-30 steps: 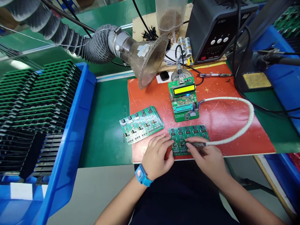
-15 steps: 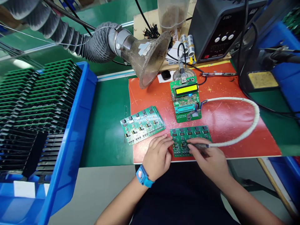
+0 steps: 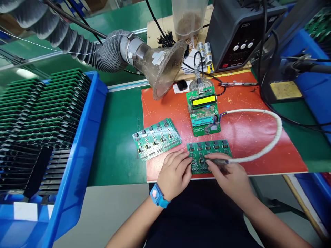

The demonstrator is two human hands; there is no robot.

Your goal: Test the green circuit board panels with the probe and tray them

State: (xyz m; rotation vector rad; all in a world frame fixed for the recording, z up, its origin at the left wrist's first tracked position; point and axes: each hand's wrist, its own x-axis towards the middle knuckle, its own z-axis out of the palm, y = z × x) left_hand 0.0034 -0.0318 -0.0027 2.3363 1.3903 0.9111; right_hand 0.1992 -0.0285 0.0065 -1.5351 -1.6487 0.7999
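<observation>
A green circuit board (image 3: 208,147) with a row of small digit displays lies flat near the front edge of the red mat. My left hand (image 3: 174,170), wearing a blue wrist strap, grips this board's left edge with curled fingers. My right hand (image 3: 230,175) is closed around a dark probe (image 3: 219,161), its tip over the middle of the board and hidden by my fingers. From the probe a white sleeved cable (image 3: 276,137) loops back to a programmer board (image 3: 204,117) with a lit yellow screen. Left of that lies a stack of similar circuit boards (image 3: 156,139).
A blue bin (image 3: 88,113) full of upright boards stands at left. The fume funnel (image 3: 165,72) hangs over the back of the red mat (image 3: 258,137). A black soldering station (image 3: 232,38), a pen (image 3: 239,84) and loose black cables occupy the back right.
The view has shifted slightly. Both hands keep their places on the board and the probe, with no clear movement between the frames.
</observation>
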